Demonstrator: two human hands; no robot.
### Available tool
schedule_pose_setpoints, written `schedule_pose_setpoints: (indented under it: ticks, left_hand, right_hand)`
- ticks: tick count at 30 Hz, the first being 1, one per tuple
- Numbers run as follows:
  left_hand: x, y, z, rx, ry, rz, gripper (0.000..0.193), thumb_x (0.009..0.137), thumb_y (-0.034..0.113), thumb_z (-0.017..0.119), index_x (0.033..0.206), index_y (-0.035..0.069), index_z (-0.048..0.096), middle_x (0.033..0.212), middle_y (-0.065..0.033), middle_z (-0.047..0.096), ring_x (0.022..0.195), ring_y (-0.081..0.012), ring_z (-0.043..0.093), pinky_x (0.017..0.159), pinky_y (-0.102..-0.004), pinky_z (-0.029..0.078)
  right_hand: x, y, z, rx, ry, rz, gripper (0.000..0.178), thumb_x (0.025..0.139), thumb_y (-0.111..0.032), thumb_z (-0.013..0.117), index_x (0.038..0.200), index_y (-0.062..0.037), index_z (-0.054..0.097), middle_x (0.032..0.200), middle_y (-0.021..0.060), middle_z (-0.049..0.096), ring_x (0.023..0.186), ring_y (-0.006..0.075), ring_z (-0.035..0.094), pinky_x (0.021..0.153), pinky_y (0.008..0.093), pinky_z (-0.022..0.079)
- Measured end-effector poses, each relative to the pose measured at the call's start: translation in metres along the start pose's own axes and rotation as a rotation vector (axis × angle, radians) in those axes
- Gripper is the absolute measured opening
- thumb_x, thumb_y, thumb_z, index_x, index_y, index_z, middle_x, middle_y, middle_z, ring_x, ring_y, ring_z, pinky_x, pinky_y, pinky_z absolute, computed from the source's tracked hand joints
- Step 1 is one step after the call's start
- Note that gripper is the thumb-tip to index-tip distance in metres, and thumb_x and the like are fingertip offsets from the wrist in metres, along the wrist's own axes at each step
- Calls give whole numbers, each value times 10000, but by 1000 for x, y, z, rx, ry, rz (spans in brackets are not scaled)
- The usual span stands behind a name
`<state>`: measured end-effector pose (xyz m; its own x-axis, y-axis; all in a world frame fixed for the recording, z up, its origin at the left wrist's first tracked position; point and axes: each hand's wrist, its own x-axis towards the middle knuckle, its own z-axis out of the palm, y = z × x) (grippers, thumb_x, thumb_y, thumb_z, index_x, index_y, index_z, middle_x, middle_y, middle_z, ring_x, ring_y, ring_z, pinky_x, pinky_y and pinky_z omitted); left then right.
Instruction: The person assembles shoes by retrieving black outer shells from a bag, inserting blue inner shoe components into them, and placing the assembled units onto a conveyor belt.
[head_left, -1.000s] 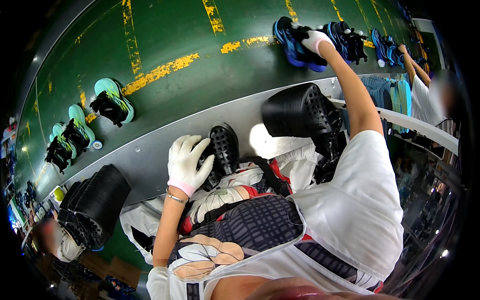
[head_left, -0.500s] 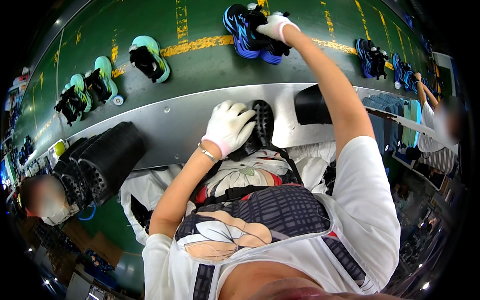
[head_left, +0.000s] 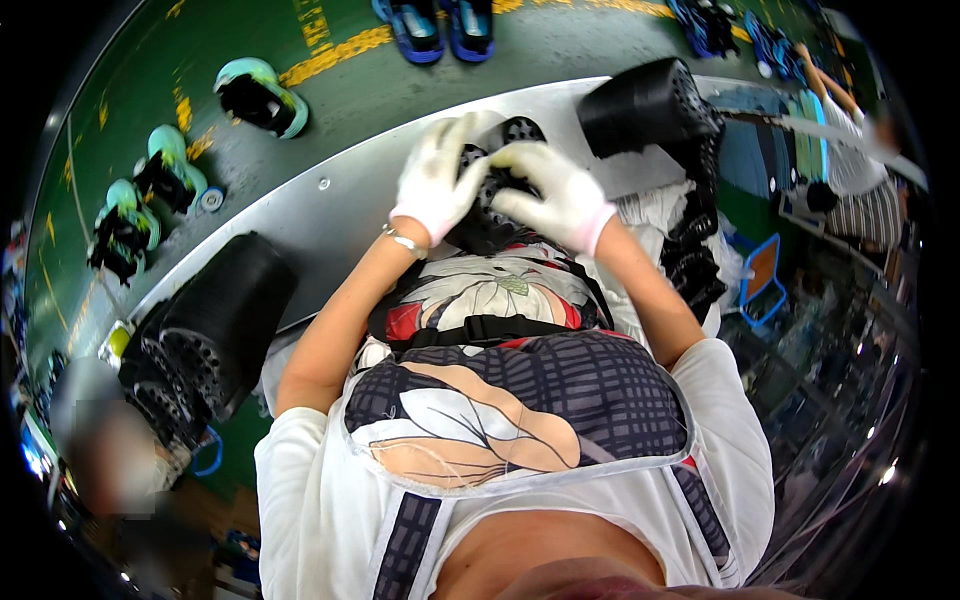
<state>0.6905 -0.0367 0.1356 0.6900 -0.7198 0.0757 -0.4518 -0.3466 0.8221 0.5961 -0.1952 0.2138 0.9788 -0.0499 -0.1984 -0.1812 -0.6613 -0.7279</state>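
Observation:
White gloves cover both hands, which meet at the metal ledge in front of my waist. Between them are black sole-shaped insoles (head_left: 522, 129) dotted with round holes, apparently a pair, partly hidden by the fingers. My left hand (head_left: 438, 175) grips their left side, its thumb reaching across and its fingers blurred. My right hand (head_left: 557, 195) curls round the right side, thumb and fingers bent over the black surface. Beyond the ledge, a pair of blue and black sneakers (head_left: 420, 45) stands on the green surface, cut by the upper picture edge.
Nested black insoles form a stack (head_left: 225, 310) at left and another (head_left: 645, 105) at right along the metal ledge (head_left: 330, 215). Mint-green shoes (head_left: 262, 100) stand far left. Other people are at both sides; a blue-framed stool (head_left: 762, 280) is at right.
My right hand has let go of the sneakers and come back to the black insoles beside my left hand. The sneakers now stand apart from it. The view has shifted.

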Motion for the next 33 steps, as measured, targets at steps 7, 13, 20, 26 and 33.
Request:
schedule_pose_setpoints:
  ticks: [7, 13, 20, 26, 33]
  left_hand:
    - [-10, -8, 21, -64, -95, -439, 789, 817, 537, 562, 1389, 45, 334, 1285, -298, 436, 1169, -456, 441, 999, -462, 353]
    - [2, -5, 23, -67, -76, -445, 776, 828, 488, 580, 1392, 22, 322, 1319, -270, 409, 1222, -412, 418, 1017, -417, 350]
    - [-30, -25, 37, -242, -118, -782, 997, 771, 684, 519, 1436, -1, 231, 1390, -326, 312, 1308, -406, 330, 1069, -391, 281]
    - [-9, 2, 52, -517, -86, -742, 906, 838, 624, 480, 1425, -26, 249, 1415, -264, 324, 1320, -339, 328, 1075, -349, 262]
    - [-4, -11, 71, -445, -85, -677, 876, 846, 618, 465, 1415, -22, 281, 1422, -268, 312, 1334, -348, 303, 1088, -364, 240]
  right_hand:
    - [-33, 7, 41, -113, 154, 79, 577, 728, -293, 683, 1238, -87, 508, 1263, 165, 470, 1141, 370, 455, 977, 415, 398]
    - [-29, 9, 36, -115, 150, 21, 607, 707, -375, 702, 1194, -60, 524, 1244, 152, 479, 1118, 354, 466, 975, 420, 382]
    - [-60, 43, 12, -34, 278, 199, 629, 781, -449, 612, 1280, -86, 486, 1348, 188, 418, 1220, 378, 399, 1034, 428, 325]
    - [-56, 82, 17, -15, 191, 275, 638, 825, -434, 555, 1321, -51, 434, 1369, 228, 384, 1206, 417, 426, 1012, 405, 363]
    - [-51, 96, -58, -96, 412, 209, 384, 836, -283, 595, 1136, -44, 582, 1111, 153, 600, 1053, 323, 552, 921, 372, 435]
